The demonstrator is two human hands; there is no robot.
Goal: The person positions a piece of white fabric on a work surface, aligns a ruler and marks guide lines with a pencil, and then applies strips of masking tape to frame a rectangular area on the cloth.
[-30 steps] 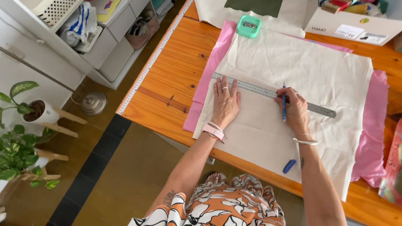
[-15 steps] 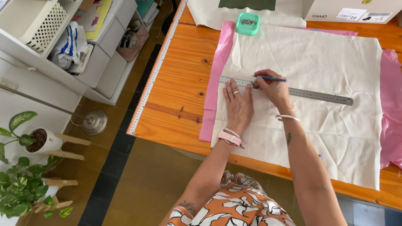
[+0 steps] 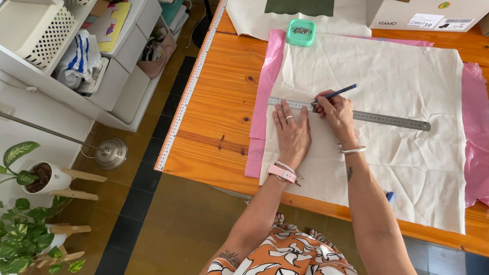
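the left hand (image 3: 293, 137) is lying flat and unclenched on the cloth (image 3: 389, 97), just below the ruler (image 3: 376, 117), fingertips pressing its left end. the right hand (image 3: 335, 111) is gripping a blue pen (image 3: 338, 92), tip meeting the ruler's upper edge near that end. the ruler is lying across the cloth, over a pink sheet (image 3: 262, 98) on the bench (image 3: 217, 111). its right end is resting unheld, so pen pressure could be pivoting it, or creases bending the line.

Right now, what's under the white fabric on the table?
A pink fabric lies under the white fabric, showing along its left, top and right edges, on the wooden table. Whatever else lies beneath the middle is covered.
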